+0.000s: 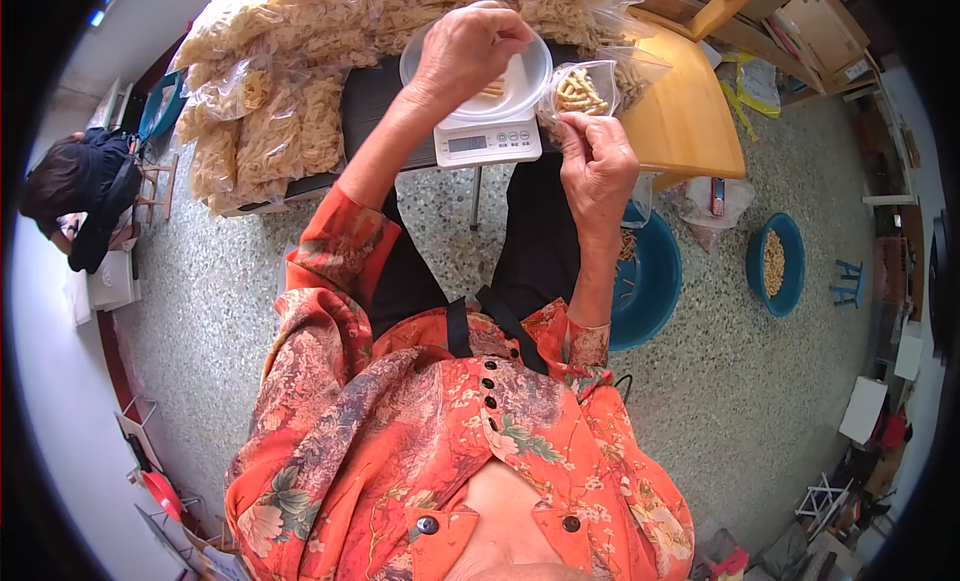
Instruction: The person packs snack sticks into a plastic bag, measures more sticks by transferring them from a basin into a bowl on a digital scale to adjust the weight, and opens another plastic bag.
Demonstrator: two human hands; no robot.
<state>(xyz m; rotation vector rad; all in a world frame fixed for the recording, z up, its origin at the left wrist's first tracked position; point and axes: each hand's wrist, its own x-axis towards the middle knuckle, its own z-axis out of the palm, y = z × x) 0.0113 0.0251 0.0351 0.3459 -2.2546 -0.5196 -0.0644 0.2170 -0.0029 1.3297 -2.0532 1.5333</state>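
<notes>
My left hand (pixel 468 59) is above a clear plastic bowl (pixel 541 73), its fingers curled together; whatever they hold, if anything, is hidden. The bowl rests on a white digital kitchen scale (pixel 488 143), and a few pale stick-shaped pieces (pixel 492 89) show inside it. To the right, my right hand (pixel 598 159) pinches the edge of a clear plastic bag (pixel 606 78). Short, knobbly, yellowish sticks (pixel 580 93) fill part of that bag, which is beside the bowl.
Bags of pale dried food (pixel 290 131) are piled along the dark table's left and back. A wooden surface (pixel 690 111) adjoins at right. Blue basins (pixel 655 291) (pixel 776 266) with sticks and a small blue stool (pixel 849 284) stand on the floor. Another person (pixel 85 191) bends at far left.
</notes>
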